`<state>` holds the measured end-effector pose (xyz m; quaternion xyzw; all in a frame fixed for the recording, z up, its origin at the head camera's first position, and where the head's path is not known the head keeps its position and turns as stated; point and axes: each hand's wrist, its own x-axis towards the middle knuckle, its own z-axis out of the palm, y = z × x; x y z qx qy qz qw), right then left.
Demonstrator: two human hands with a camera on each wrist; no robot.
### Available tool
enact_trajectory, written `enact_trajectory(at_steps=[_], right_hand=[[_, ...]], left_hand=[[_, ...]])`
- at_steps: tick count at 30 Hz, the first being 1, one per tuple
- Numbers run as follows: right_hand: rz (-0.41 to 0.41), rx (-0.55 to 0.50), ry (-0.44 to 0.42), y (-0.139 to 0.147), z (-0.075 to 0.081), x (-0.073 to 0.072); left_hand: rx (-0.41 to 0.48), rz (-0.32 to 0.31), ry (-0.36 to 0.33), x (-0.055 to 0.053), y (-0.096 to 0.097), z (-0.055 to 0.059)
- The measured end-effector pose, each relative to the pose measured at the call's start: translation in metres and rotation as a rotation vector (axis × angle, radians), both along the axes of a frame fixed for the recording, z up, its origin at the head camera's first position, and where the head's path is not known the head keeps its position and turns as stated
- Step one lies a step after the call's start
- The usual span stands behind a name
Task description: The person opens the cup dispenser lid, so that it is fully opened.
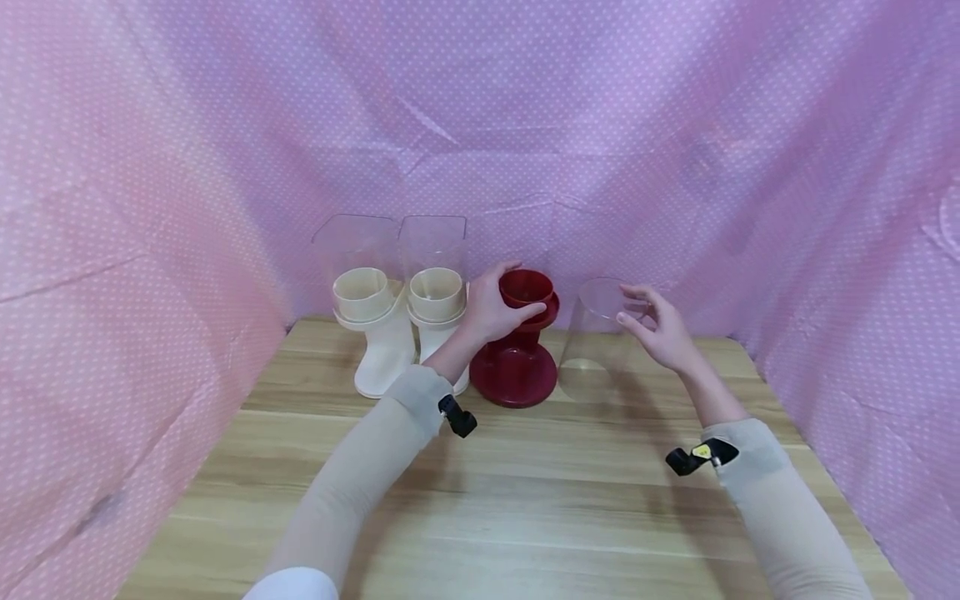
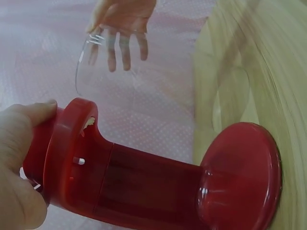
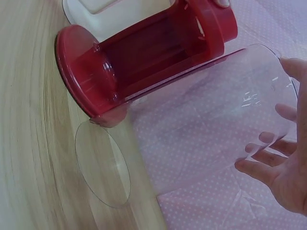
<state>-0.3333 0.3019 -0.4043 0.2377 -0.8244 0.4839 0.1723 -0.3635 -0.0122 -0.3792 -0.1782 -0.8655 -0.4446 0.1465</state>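
Observation:
A red stand (image 1: 517, 375) with a round base and a ring-shaped top stands on the table, apparently part of a dispenser. My left hand (image 1: 495, 312) grips its top ring, the thumb (image 2: 43, 110) on one side and the other fingers around it. To its right a clear cylinder (image 3: 206, 115) stands with its lower end at the tabletop. My right hand (image 1: 663, 333) holds the cylinder near its upper rim, thumb and fingers on opposite sides. In the right wrist view, the cylinder's wall overlaps the red stand; whether they touch I cannot tell.
Left of the red stand are two cream stands (image 1: 386, 354) with round cups on top. Clear square-topped containers (image 1: 356, 237) rise just behind those cups. A pink dotted cloth (image 1: 480, 108) hangs around the back and sides of the wooden table (image 1: 510, 500).

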Motion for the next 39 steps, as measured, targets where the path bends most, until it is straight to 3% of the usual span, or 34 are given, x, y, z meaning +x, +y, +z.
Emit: enact_trajectory(at_steps=[7, 11, 14, 18, 22, 25, 27, 30, 33, 36, 39], right_hand=[[0.004, -0.016, 0.011, 0.003, -0.003, -0.002], [-0.022, 0.014, 0.001, 0.004, -0.004, -0.003], [-0.054, 0.062, -0.025, 0.003, -0.003, -0.001], [-0.091, 0.057, -0.013, 0.002, -0.004, 0.002], [-0.189, 0.061, 0.179, -0.009, 0.001, 0.011], [-0.258, 0.072, 0.326, -0.031, 0.011, 0.020], [-0.266, 0.049, 0.354, -0.050, 0.018, 0.025], [-0.241, -0.003, 0.319, -0.083, 0.028, 0.028], [-0.181, -0.046, 0.259, -0.118, 0.034, 0.027], [-0.116, -0.051, 0.215, -0.152, 0.041, 0.025], [-0.061, -0.024, 0.158, -0.182, 0.048, 0.022]], left_hand=[[-0.012, 0.013, -0.010, -0.003, -0.002, -0.005], [-0.070, -0.033, 0.051, -0.001, -0.004, -0.004], [-0.106, -0.056, 0.116, 0.006, -0.006, -0.003], [-0.074, -0.097, 0.279, 0.029, -0.013, 0.004], [0.050, -0.116, 0.543, 0.057, -0.027, 0.013], [0.163, -0.060, 0.718, 0.067, -0.042, 0.020], [0.227, 0.012, 0.779, 0.065, -0.054, 0.022], [0.299, 0.130, 0.767, 0.058, -0.071, 0.021], [0.323, 0.221, 0.681, 0.051, -0.085, 0.014], [0.316, 0.259, 0.568, 0.050, -0.092, 0.006], [0.326, 0.256, 0.448, 0.049, -0.097, 0.001]])
